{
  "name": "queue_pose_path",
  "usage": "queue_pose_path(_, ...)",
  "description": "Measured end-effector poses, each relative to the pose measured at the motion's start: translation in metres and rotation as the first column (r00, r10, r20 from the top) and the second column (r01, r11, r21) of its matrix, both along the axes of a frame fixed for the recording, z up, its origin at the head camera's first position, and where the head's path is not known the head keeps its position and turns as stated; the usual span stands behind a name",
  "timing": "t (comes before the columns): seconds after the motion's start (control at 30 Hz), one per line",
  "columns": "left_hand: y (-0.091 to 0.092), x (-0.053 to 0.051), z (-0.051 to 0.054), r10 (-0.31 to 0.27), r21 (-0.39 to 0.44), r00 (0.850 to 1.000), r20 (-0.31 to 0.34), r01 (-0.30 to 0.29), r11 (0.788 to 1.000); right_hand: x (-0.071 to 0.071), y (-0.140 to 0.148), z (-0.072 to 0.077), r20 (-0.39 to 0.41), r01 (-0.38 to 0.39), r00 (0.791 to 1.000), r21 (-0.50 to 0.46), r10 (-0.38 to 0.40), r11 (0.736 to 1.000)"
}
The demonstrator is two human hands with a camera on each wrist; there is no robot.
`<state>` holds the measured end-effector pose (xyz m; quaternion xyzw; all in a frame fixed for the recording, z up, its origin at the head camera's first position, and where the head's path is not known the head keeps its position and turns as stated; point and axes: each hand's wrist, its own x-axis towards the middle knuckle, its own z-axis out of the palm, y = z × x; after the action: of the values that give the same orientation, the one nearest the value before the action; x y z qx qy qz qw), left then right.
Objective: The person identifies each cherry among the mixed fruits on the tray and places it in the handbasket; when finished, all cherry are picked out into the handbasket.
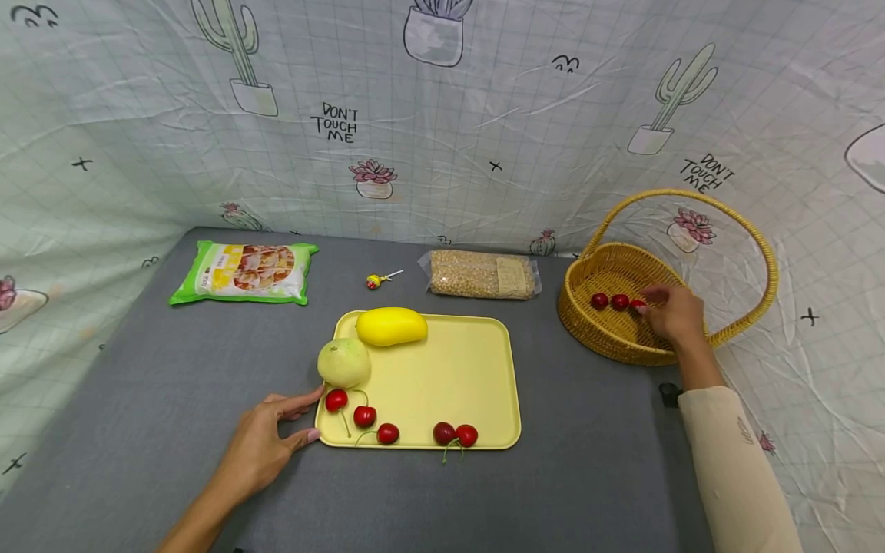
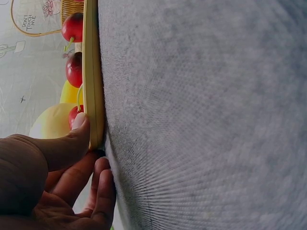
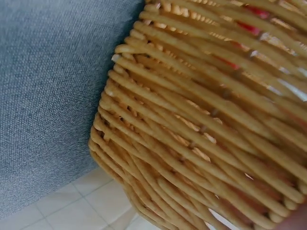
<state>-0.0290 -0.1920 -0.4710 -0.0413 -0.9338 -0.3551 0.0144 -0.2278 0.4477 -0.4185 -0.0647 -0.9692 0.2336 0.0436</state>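
My left hand [image 1: 266, 442] grips the front left corner of a yellow tray [image 1: 449, 369], with the thumb against the rim in the left wrist view. On the tray lie a yellow mango [image 1: 392, 327], a pale green round fruit [image 1: 343, 363] and several red cherries [image 1: 388, 434] with stems. My right hand [image 1: 674, 313] reaches inside a wicker basket [image 1: 588, 322] and pinches a cherry [image 1: 638, 305] there. Two more cherries [image 1: 610, 301] lie beside it in the basket. The right wrist view shows mostly the woven wall [image 3: 192, 120], with red glimpsed through its gaps.
A green and white packet [image 1: 252, 273] lies at the table's back left. To its right are a lollipop [image 1: 376, 281] and a clear bag of beige beans or grains [image 1: 477, 274]. The basket's tall handle [image 1: 757, 246] arches over its right side. Patterned cloth hangs behind the grey table.
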Motion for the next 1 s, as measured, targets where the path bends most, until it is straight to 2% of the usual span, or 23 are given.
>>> queue_pose_path(0.23,0.000,0.000,0.002,0.003,0.005,1.000,-0.005,-0.003,1.000,0.010,-0.011,0.009,-0.143,0.007,0.990,-0.016,-0.010,1.000)
queue_pose_path(0.43,0.000,0.000,0.003,0.004,0.003,1.000,-0.011,-0.004,1.000,0.020,-0.027,0.019,-0.276,-0.016,0.961,-0.050,0.002,0.999)
queue_pose_path(0.6,0.000,0.000,0.003,0.005,0.000,1.000,-0.005,-0.005,1.000,0.030,-0.046,0.027,-0.361,-0.071,0.932,-0.093,0.033,0.993)
queue_pose_path(0.67,0.000,0.000,0.003,0.005,-0.001,1.000,-0.002,-0.005,1.000,0.034,-0.054,0.030,-0.401,-0.113,0.914,-0.119,0.057,0.986)
queue_pose_path(0.93,0.001,0.000,0.004,0.007,-0.007,1.000,0.010,-0.007,1.000,0.048,-0.083,0.037,-0.499,-0.257,0.854,-0.165,0.144,0.952)
queue_pose_path(1.0,0.001,0.000,0.005,0.007,-0.010,1.000,0.015,-0.007,1.000,0.051,-0.089,0.036,-0.522,-0.308,0.833,-0.165,0.182,0.937)
